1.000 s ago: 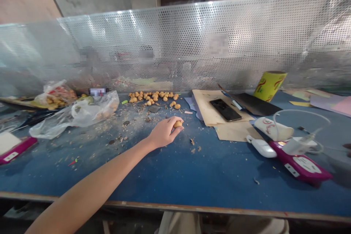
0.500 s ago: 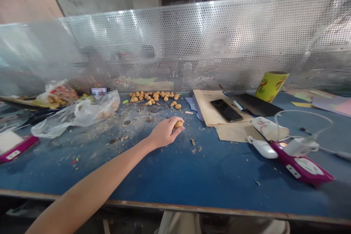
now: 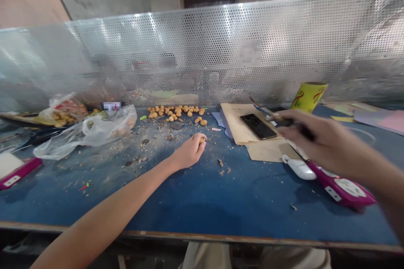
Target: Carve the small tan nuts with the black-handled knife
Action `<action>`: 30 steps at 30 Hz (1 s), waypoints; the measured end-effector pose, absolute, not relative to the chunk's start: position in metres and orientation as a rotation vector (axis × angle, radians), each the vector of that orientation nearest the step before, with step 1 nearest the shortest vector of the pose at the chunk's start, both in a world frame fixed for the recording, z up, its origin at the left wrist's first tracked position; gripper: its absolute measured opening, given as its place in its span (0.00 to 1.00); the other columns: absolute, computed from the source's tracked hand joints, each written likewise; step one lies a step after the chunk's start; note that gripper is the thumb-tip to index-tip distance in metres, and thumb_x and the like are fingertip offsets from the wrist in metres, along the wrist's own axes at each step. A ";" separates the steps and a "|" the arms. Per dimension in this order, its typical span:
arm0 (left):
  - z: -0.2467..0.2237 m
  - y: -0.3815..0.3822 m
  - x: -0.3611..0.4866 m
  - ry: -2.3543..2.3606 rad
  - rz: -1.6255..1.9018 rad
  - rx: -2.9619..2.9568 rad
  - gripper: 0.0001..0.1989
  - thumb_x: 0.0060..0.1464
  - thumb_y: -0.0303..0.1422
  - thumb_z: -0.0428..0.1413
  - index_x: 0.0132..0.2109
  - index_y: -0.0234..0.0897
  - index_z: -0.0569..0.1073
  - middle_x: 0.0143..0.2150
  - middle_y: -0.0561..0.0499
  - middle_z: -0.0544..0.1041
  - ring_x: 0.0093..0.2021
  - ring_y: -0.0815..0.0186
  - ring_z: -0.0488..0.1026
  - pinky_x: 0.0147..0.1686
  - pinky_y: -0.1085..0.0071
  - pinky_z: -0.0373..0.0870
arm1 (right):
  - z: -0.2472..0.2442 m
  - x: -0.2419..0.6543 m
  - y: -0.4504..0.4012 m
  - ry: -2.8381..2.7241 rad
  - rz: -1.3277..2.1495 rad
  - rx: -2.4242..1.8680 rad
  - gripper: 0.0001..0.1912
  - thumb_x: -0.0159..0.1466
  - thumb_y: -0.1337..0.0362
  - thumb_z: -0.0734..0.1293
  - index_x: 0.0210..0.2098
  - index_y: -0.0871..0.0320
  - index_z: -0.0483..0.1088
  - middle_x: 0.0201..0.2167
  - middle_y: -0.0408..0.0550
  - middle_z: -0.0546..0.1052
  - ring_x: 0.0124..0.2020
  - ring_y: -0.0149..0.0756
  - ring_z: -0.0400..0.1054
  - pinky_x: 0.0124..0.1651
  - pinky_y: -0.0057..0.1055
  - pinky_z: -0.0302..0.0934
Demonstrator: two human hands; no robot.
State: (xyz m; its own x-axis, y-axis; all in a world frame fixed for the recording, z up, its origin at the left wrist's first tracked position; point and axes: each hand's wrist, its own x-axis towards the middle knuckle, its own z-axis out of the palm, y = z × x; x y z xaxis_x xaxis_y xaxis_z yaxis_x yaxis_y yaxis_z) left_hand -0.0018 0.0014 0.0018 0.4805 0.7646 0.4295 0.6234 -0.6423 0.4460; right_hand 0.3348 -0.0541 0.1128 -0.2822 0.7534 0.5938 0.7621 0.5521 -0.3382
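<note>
Left hand [image 3: 189, 154] curled shut on small round tan pellet [image 3: 202, 139]; blurred right hand [image 3: 322, 139] closed on slim black handle [image 3: 303, 130].

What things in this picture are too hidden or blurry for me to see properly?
All from the head view:
- Tan ball: the left hand covers most of it.
- Dark thing: the right hand is blurred and grips it, so its kind is unclear.
- Label on the metal screen: blurred, unreadable.
- Plastic bag: cloudy plastic hides what is inside.
</note>
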 end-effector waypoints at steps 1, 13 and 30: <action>0.002 0.002 -0.002 1.188 0.899 2.499 0.13 0.65 0.33 0.40 0.52 0.36 0.63 0.48 0.42 0.71 0.44 0.62 0.71 0.45 0.63 0.67 | 0.112 0.311 -0.042 -2.151 0.045 -1.260 0.14 0.65 0.55 0.65 0.49 0.51 0.70 0.24 0.43 0.72 0.19 0.31 0.61 0.24 0.30 0.56; 0.010 -0.002 -0.002 1.196 0.786 2.549 0.09 0.64 0.32 0.43 0.46 0.38 0.66 0.44 0.46 0.72 0.38 0.63 0.71 0.39 0.65 0.67 | 0.043 0.228 0.096 -2.036 -0.030 -1.289 0.14 0.67 0.62 0.56 0.49 0.59 0.66 0.38 0.52 0.76 0.38 0.39 0.69 0.40 0.32 0.60; 0.005 0.001 0.001 1.192 0.886 2.493 0.17 0.66 0.34 0.43 0.59 0.38 0.62 0.54 0.41 0.67 0.48 0.61 0.71 0.50 0.63 0.67 | 0.018 0.228 0.060 -2.427 -0.175 -1.157 0.14 0.66 0.63 0.61 0.50 0.58 0.70 0.49 0.53 0.73 0.52 0.44 0.65 0.56 0.39 0.57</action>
State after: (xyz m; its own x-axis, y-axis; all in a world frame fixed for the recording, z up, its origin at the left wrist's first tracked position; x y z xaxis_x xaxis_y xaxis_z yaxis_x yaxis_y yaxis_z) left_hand 0.0013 0.0005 0.0051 0.4835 0.7682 0.4196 0.6232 -0.6387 0.4513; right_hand 0.2284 0.0597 0.0181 -0.5509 0.7076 0.4425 0.7638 0.6411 -0.0743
